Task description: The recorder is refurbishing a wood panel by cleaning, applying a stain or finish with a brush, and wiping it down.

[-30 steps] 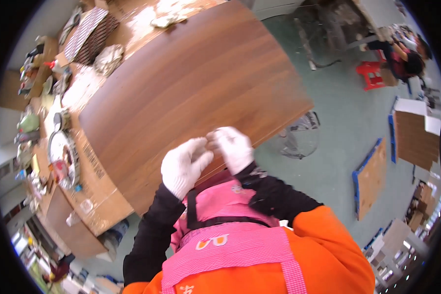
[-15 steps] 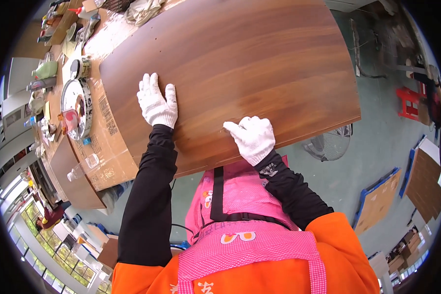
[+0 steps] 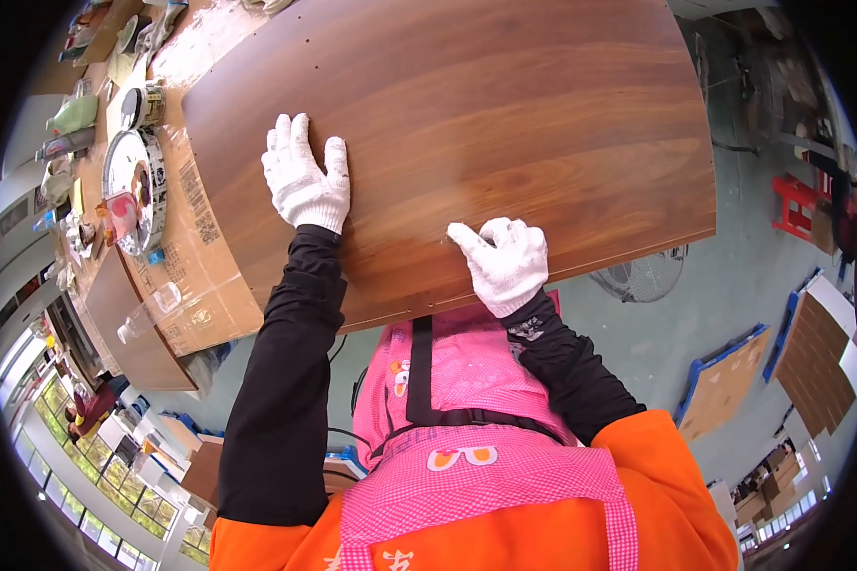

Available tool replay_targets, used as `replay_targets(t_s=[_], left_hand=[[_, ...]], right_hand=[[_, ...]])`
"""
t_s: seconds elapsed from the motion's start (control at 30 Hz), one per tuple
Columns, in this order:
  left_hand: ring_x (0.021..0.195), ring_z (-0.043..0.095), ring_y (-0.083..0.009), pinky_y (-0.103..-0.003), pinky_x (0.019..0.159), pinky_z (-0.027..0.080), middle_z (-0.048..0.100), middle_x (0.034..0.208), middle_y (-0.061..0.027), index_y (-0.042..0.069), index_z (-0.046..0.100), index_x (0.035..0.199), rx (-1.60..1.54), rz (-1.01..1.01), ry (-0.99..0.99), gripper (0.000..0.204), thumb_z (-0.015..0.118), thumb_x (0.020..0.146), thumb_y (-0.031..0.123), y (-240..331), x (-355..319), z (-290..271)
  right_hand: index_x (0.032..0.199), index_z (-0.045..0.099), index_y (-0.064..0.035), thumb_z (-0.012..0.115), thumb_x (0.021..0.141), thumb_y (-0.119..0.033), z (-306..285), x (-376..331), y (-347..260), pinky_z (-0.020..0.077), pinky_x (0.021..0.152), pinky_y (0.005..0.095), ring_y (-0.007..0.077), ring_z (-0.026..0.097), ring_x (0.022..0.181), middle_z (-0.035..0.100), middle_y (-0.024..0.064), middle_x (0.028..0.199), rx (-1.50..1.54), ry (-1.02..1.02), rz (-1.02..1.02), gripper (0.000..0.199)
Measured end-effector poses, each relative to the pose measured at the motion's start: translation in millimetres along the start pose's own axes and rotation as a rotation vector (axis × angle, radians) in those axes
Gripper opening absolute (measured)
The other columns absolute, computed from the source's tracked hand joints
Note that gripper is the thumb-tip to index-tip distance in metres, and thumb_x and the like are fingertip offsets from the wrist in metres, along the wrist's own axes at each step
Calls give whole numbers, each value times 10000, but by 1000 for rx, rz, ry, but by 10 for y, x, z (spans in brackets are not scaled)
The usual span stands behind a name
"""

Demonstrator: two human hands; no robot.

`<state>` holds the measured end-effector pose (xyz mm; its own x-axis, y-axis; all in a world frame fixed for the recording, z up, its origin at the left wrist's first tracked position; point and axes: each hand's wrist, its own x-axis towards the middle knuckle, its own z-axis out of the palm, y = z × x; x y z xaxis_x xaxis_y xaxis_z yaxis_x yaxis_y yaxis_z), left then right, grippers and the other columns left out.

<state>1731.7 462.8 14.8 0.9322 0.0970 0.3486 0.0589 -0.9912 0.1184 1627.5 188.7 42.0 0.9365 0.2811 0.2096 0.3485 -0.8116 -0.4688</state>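
Note:
A large brown wood-grain panel (image 3: 562, 114) lies before me, its front edge close to my body. My left hand (image 3: 305, 176), in a white knit glove, rests flat on the panel's left part with the fingers stretched out and the thumb apart. Nearer the front edge is my right hand (image 3: 508, 262), gloved the same way. Its fingers are curled in and its thumb points left, low over the panel surface. Whatever those curled fingers may hold is hidden. Small dark holes dot the panel near its left and front edges.
Left of the panel, a cardboard-covered table (image 3: 195, 276) bears a round tray (image 3: 152, 195), a tape-wrapped jar (image 3: 143, 107), a clear bottle (image 3: 148, 314) and a green bottle (image 3: 74, 114). A fan (image 3: 643, 276) stands beyond the front edge. A red stool (image 3: 798, 205) and leaning boards (image 3: 724, 381) are at right.
The view has shifted slightly, with the table things sitting higher and further left. My right hand appears a little further right, still curled. My left hand stays flat on the panel.

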Motion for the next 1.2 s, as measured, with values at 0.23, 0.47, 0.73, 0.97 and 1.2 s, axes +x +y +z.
replay_targets(t_s=[0.23,0.47,0.73,0.97,1.2], left_hand=[[1452,431,-351,-508,1224,288,506,1549,-137,105,572,1435,-32,-25,-22,573,668,953,400,-24,-6,22],[1452,431,-349,-506,1223,290,507,1549,-134,106,576,1431,-38,-31,-25,570,673,951,398,-13,-6,23],[1451,432,-354,-503,1221,293,508,1546,-145,105,578,1428,-29,-26,-34,566,677,948,386,-20,-3,24],[1450,431,-365,-503,1223,289,512,1540,-153,99,577,1426,-39,-28,-33,564,677,947,380,-13,-5,14],[1453,429,-363,-502,1227,280,512,1539,-154,97,576,1428,-56,-22,-27,563,673,949,376,-14,4,24]], right_hand=[[1135,743,-275,757,699,-88,8,-19,31,396,666,384,201,547,712,509,-39,754,20,-27,-55,474],[1108,735,-234,737,749,-146,14,15,31,397,602,385,200,546,680,474,-18,731,8,42,-48,370],[1099,737,-240,711,769,-153,-17,26,27,389,617,383,200,555,696,489,-16,755,7,21,-59,342],[1102,742,-267,722,752,-141,-10,2,46,385,654,382,193,545,706,485,-32,752,32,-22,-48,372],[1068,748,-249,708,773,-182,15,13,32,394,632,380,191,555,696,499,-24,755,5,23,-30,306]])
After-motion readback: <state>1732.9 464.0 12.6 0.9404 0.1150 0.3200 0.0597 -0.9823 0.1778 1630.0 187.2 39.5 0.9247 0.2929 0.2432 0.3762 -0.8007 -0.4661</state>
